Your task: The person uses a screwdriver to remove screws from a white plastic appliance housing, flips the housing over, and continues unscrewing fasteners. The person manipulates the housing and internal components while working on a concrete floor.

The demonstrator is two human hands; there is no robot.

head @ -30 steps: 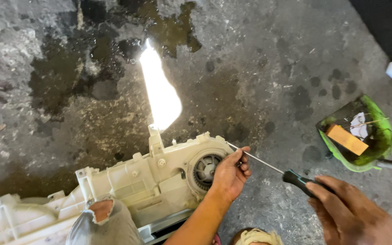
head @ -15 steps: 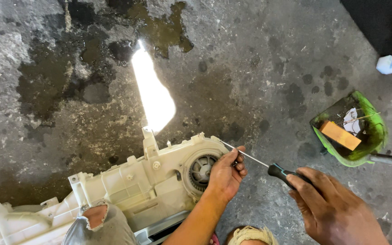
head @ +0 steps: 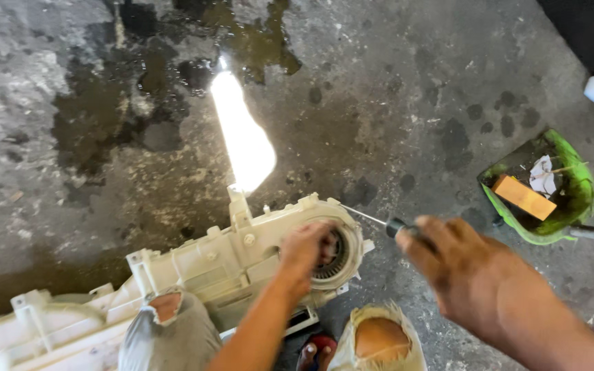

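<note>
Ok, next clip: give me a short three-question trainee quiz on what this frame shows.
1. True or false: the right hand holds a screwdriver whose shaft points at the cream plastic housing.
2. Where does the left hand rest? A) in the green dustpan B) over the round fan opening at the housing's end C) flat on the wet floor
3. Fill in: inside the green dustpan lie crumpled paper and an ______ block.

Key
1. True.
2. B.
3. Orange: the orange block lies beside the paper.
</note>
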